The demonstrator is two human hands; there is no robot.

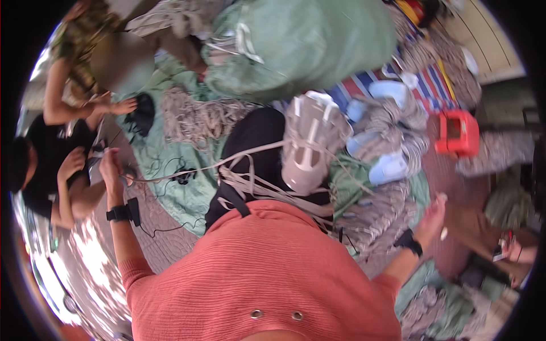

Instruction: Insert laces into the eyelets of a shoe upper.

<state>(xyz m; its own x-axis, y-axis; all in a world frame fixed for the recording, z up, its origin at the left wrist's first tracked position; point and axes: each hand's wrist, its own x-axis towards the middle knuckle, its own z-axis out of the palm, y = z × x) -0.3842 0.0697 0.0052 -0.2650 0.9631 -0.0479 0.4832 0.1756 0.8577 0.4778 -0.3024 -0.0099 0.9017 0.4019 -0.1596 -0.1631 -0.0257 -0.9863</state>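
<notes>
My left hand (111, 166) is raised out to the left, its fingers closed at the end of a flat beige strap (227, 161). From there the strap runs across my lap to a beige plastic piece (311, 162) with long slots, and on over its right side. More loose strap lies over the black cloth on my lap. Out to the right is my right hand (433, 215), blurred, its fingers curled together; what they hold, if anything, cannot be made out. Bundled beige straps (381, 219) lie between it and my lap.
A large green sack (307, 48) stands ahead. Beside it are strap bundles with pale blue parts (389, 165) and a red plastic stool (456, 134). A green sheet (153, 150) covers ground at left. Other people sit at the left; another person's hand (515, 250) shows at right.
</notes>
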